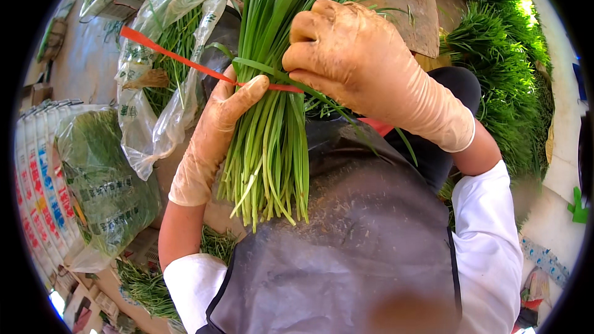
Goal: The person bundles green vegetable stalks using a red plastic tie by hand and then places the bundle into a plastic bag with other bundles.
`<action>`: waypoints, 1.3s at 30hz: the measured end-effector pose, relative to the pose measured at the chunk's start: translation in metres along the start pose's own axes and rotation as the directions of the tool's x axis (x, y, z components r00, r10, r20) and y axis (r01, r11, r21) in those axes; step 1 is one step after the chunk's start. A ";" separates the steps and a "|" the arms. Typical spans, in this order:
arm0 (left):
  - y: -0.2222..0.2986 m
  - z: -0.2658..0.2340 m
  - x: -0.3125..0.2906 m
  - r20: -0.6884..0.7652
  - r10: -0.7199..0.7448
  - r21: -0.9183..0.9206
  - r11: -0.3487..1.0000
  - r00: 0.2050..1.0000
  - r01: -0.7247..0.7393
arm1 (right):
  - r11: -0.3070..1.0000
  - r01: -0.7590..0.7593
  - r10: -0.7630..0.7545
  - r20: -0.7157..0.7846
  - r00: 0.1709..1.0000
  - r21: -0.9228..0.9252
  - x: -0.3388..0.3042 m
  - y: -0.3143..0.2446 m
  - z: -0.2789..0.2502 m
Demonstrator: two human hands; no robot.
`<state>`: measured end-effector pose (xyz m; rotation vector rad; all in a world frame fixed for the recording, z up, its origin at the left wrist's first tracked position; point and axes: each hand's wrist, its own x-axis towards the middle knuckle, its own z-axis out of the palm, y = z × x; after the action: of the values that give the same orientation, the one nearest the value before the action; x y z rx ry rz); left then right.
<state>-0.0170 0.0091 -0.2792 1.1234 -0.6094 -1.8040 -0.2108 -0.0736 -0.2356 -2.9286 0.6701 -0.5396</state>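
A thick bunch of long green garlic chives (272, 142) hangs before my apron, with pale cut stem ends pointing down toward me. My left hand (226, 108), in a soiled pale glove, is closed around its left side. The thumb lies over a red tape (179, 57) that crosses the bunch, one end sticking out to the upper left. Over the bunch's right edge my right hand (346, 49), gloved too, is closed in a fist. The tape runs in behind this fist, so whatever the fingers hold is hidden. A few loose leaves cross below the fist.
Heaped green chives (495, 86) line the right side. A flat brown board (405, 15) lies beyond my right hand. On the left are an open clear plastic bag (185, 130) of greens, a filled bag (105, 179) and a stack of white printed crates (46, 179).
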 end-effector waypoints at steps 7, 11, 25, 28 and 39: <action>-0.006 -0.002 0.009 0.019 -0.050 -0.110 0.993 0.999 0.051 | 0.900 0.102 -0.142 -0.062 0.988 -0.425 -0.001 -0.008 0.008; -0.006 0.001 0.011 0.042 -0.030 -0.142 0.989 0.999 0.035 | 0.973 0.042 -0.063 -0.084 0.994 -0.228 0.001 0.002 0.008; -0.013 -0.004 0.032 -0.027 0.182 0.082 0.980 0.983 -0.179 | 0.856 0.473 -0.474 0.048 0.879 -0.210 0.004 -0.016 0.002; -0.015 -0.009 0.038 0.021 0.190 0.232 0.954 0.982 -0.189 | 0.816 0.552 -0.528 0.166 0.833 -0.171 0.009 -0.017 0.000; -0.010 0.002 0.033 -0.038 0.060 0.154 0.987 0.997 -0.054 | 0.947 0.301 -0.318 0.213 0.924 0.110 -0.004 -0.002 -0.017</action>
<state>-0.0292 -0.0149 -0.3002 1.2307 -0.7575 -1.7032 -0.2194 -0.0705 -0.2207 -2.9737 0.1548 -0.2344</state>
